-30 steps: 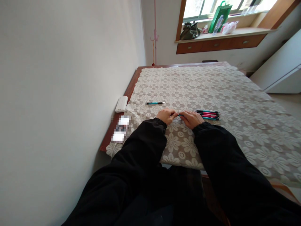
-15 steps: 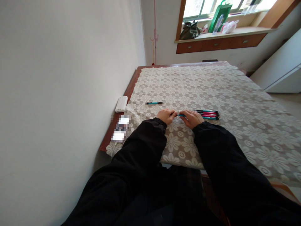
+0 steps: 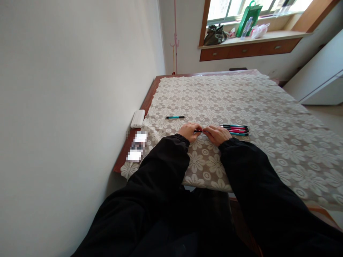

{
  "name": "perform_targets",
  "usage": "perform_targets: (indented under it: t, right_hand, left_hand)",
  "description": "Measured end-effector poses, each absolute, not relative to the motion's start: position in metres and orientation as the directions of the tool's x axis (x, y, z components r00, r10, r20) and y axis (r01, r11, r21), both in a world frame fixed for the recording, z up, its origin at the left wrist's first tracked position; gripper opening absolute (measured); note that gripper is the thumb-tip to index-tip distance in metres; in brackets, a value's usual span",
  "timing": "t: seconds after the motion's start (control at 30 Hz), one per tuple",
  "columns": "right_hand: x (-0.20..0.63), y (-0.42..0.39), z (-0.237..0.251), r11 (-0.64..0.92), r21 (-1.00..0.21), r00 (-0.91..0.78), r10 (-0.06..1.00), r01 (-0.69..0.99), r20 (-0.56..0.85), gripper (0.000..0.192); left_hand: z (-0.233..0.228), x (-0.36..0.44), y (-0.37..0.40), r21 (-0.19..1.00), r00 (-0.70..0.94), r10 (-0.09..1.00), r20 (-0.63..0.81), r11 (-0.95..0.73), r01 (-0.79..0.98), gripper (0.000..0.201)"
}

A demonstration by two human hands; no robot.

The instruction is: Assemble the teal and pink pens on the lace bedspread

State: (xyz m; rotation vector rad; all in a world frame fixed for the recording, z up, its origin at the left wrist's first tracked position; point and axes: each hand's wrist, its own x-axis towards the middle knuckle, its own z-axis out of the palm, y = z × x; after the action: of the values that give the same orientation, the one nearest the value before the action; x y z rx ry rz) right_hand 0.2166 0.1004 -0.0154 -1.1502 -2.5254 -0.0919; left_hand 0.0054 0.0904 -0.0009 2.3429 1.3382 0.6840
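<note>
Both hands meet over the table with the floral lace cloth (image 3: 241, 100). My left hand (image 3: 189, 131) and my right hand (image 3: 217, 134) each pinch an end of one slim pen (image 3: 198, 131), of which only a short dark stretch shows between the fingers. A small row of pink and teal pens (image 3: 235, 130) lies just right of my right hand. A single teal pen (image 3: 175, 117) lies apart on the cloth, beyond my left hand.
A white rectangular case (image 3: 138, 118) rests on the table's bare left edge by the wall, with blurred cards (image 3: 136, 146) nearer me. The window ledge (image 3: 254, 37) at the back holds a dark bag, a green bag and a bottle. A white cabinet (image 3: 318, 85) stands far right.
The hands have closed in slightly on the pen; the teal part seen by my right hand earlier is now covered, and a dark stretch shows instead. The camera has shifted a little.
</note>
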Motion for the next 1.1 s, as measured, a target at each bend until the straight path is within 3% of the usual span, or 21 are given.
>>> perform_targets:
  t: [0.23,0.37,0.5,0.6,0.67,0.73,0.8,0.87,0.97,1.1]
  right_hand:
    - [0.216,0.1,-0.016,0.65,-0.061,-0.6,0.73,0.757,0.328,0.031]
    - [0.214,0.098,-0.014,0.654,-0.069,-0.604,0.729,0.753,0.322,0.029]
    - [0.214,0.098,-0.013,0.649,-0.087,-0.597,0.738,0.756,0.314,0.027]
    - [0.213,0.098,-0.014,0.647,-0.086,-0.596,0.739,0.758,0.313,0.028]
    - [0.213,0.098,-0.014,0.652,-0.086,-0.599,0.734,0.754,0.319,0.028]
    - [0.213,0.099,-0.015,0.654,-0.087,-0.6,0.732,0.752,0.322,0.028]
    - [0.213,0.099,-0.015,0.653,-0.086,-0.6,0.733,0.753,0.32,0.028]
    - [0.212,0.099,-0.014,0.654,-0.083,-0.601,0.732,0.752,0.32,0.029]
    - [0.212,0.098,-0.014,0.655,-0.074,-0.604,0.729,0.752,0.32,0.029]
    - [0.213,0.098,-0.014,0.662,-0.059,-0.617,0.724,0.747,0.31,0.028]
  left_hand:
    - [-0.002,0.007,0.092,0.483,0.442,0.866,0.234,-0.498,0.72,0.025]
    - [0.013,0.003,0.073,0.441,0.296,0.938,0.18,-0.346,0.828,0.044]
    - [0.041,-0.035,0.013,0.41,0.174,0.952,0.252,-0.268,0.872,0.028]
    - [0.051,-0.085,-0.042,0.328,-0.036,0.936,0.351,-0.087,0.941,0.036]
    - [0.046,-0.116,-0.071,0.25,-0.221,0.878,0.425,0.121,0.961,0.06]
    - [0.036,-0.141,-0.091,0.193,-0.376,0.839,0.393,0.324,0.926,0.079]
    - [0.025,-0.156,-0.101,0.144,-0.427,0.857,0.288,0.402,0.904,0.07]
    - [0.019,-0.161,-0.103,0.115,-0.427,0.873,0.236,0.411,0.904,0.069]
    - [0.021,-0.15,-0.097,0.131,-0.388,0.881,0.27,0.366,0.921,0.08]
    - [0.035,-0.103,-0.07,0.15,-0.084,0.96,0.266,0.045,0.988,0.068]
